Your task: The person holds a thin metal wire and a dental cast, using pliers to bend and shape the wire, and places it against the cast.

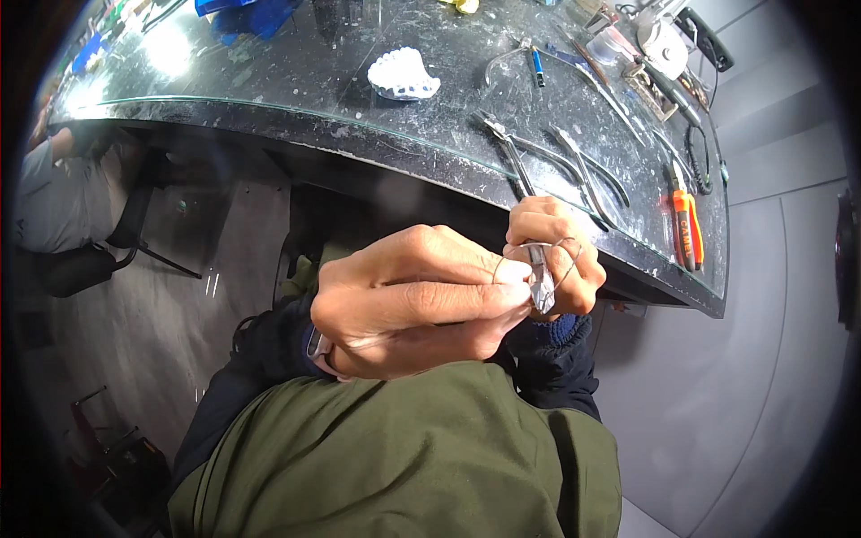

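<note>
In front of my chest, close together, are both hands. My left hand (417,300) is closed, its thumb and fingertips pinched on a thin bent wire (499,266). My right hand (558,247) is wrapped round metal pliers (542,293), whose jaws point down toward me beside my left fingertips. A loop of the wire curves over my right fingers. The pliers' handles are hidden in my right hand, and I cannot make out exactly where the jaws meet the wire.
On the dark, dusty bench (269,85) sits a white dental cast (404,73). Silver pliers (502,134), orange-handled cutters (687,224) and a blue marker (538,67) lie to its right. A white machine (662,49) stands far right. Another person (67,197) sits at left.
</note>
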The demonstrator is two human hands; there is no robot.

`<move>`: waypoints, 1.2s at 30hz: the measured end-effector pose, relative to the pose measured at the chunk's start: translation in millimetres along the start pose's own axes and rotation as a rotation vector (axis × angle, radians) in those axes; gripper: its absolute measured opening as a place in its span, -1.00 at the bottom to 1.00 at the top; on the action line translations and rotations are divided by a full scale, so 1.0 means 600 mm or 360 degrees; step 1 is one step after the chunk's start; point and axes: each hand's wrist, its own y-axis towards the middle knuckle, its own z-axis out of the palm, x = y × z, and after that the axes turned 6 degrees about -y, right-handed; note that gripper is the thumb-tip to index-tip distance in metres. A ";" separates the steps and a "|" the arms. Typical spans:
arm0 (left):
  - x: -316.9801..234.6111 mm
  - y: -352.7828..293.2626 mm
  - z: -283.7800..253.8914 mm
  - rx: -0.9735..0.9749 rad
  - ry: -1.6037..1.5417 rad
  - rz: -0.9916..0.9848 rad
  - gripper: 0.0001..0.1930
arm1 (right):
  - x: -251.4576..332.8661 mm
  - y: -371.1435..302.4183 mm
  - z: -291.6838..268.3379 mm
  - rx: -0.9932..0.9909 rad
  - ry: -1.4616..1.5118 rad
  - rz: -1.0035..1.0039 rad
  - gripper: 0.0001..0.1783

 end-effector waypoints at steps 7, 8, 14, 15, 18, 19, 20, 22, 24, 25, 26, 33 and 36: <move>-0.010 0.013 -0.007 0.0168 0.0298 -0.0105 -0.76 | 0.002 0.005 -0.001 0.0038 0.0048 0.0145 -0.56; -0.010 0.013 -0.012 0.0160 0.0294 -0.0062 -0.77 | 0.002 0.009 -0.005 0.0039 0.0051 0.0146 -0.56; -0.005 0.019 -0.020 0.0135 0.0249 0.0126 -0.80 | 0.013 0.015 -0.065 0.0284 -0.0617 0.0282 -0.66; -0.006 0.019 -0.021 0.0120 0.0249 0.0141 -0.81 | 0.008 0.012 -0.081 0.0218 -0.0864 0.0438 -0.67; -0.009 0.019 -0.023 0.0107 0.0238 0.0134 -0.74 | -0.013 0.030 -0.133 0.0175 -0.1504 0.0847 -0.72; -0.011 0.018 -0.023 0.0106 0.0239 0.0108 -0.66 | -0.040 0.016 -0.160 0.0246 -0.1627 0.0835 -0.74; -0.013 0.019 -0.024 0.0110 0.0235 0.0121 -0.66 | -0.059 0.007 -0.177 0.0331 -0.1711 0.0894 -0.75; -0.016 0.024 -0.024 0.0179 0.0254 0.0039 -0.67 | -0.095 -0.022 -0.219 0.0466 -0.1784 0.0975 -0.77; -0.019 0.023 -0.027 0.0206 0.0284 0.0008 -0.67 | -0.094 -0.013 -0.216 0.0554 -0.1734 0.1129 -0.78; -0.018 0.024 -0.027 0.0187 0.0262 -0.0004 -0.68 | -0.095 -0.011 -0.213 0.0462 -0.1693 0.1069 -0.79; -0.018 0.023 -0.027 0.0169 0.0243 -0.0021 -0.68 | -0.094 -0.009 -0.208 0.0371 -0.1649 0.1011 -0.80; -0.016 0.027 -0.032 0.0144 0.0239 -0.0042 -0.73 | -0.029 0.017 -0.105 0.0664 -0.1150 0.0785 -0.74; -0.015 0.026 -0.042 0.0136 0.0210 -0.0016 -0.74 | -0.044 0.014 -0.116 0.0532 -0.1367 0.0909 -0.72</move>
